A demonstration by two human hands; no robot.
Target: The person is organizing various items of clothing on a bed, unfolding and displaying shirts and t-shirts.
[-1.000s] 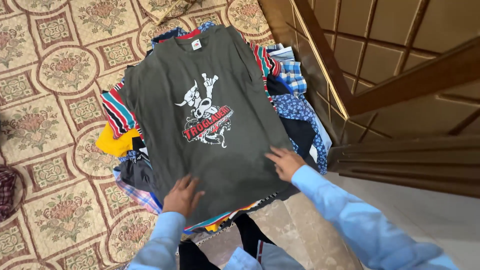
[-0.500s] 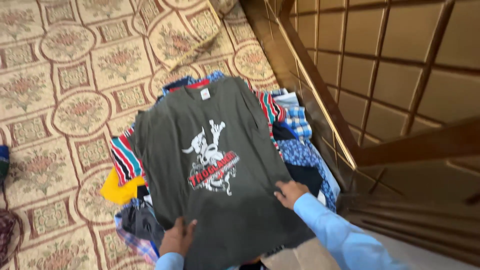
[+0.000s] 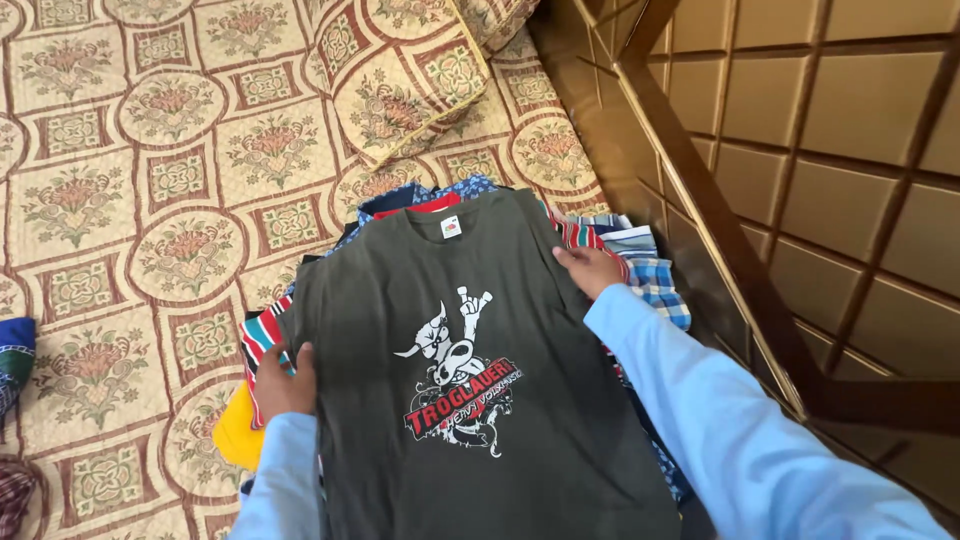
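Patterned bedspread (image 3: 150, 150), clothes pile (image 3: 600, 235), pillow (image 3: 410, 85)

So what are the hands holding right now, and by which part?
Both hold the dark grey printed T-shirt: the left hand at its left sleeve edge, the right hand at its right shoulder. Whether the fingers pinch it cannot be told.

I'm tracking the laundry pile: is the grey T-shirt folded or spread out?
Spread out. The grey T-shirt lies flat, print up, collar visible, with left hand and right hand at its edges.

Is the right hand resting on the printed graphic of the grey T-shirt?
No, the right hand sits at the T-shirt's shoulder edge, well above the graphic.
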